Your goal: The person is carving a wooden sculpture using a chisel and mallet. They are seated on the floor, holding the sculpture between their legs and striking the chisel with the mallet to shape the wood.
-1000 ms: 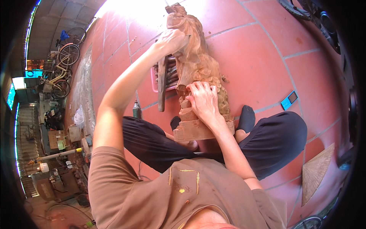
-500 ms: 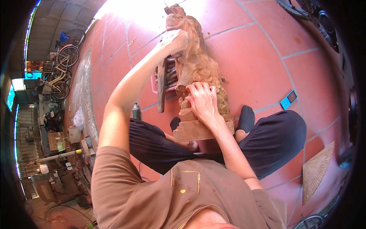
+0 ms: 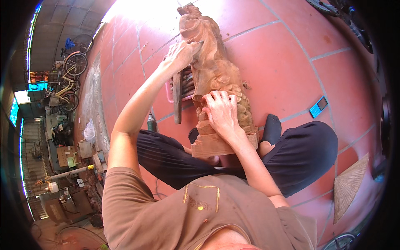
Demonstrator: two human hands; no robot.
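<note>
Since carved wooden figure (image 3: pixel 216 75) extends ahead from between folded legs (image 3: pixel 312 150), I'd brace with right hand (image 3: pixel 223 112), fingers clasping its lower part; left hand (image 3: pixel 181 55) fingers bunched at its side, hold unclear: light, even pressure.

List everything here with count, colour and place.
wooden carving: one, brown, centre
small piece: one, dark, upper carving, kind unclear
stick: one, brown, left of carving
tray: one, pink, behind stick
rods: several, brown, in tray
bottle: one, dark green, left
phone: one, blue, right
hat: one, tan, lower right
bicycle: at least one, yellowish, far left
clutter: uncounted, mixed colours, lower left
floor: one, red, beneath
shirt: one, brown, bottom
trousers: one, dark, lower middle
left hand: one, bare, on upper carving
right hand: one, bare, on lower carving
</note>
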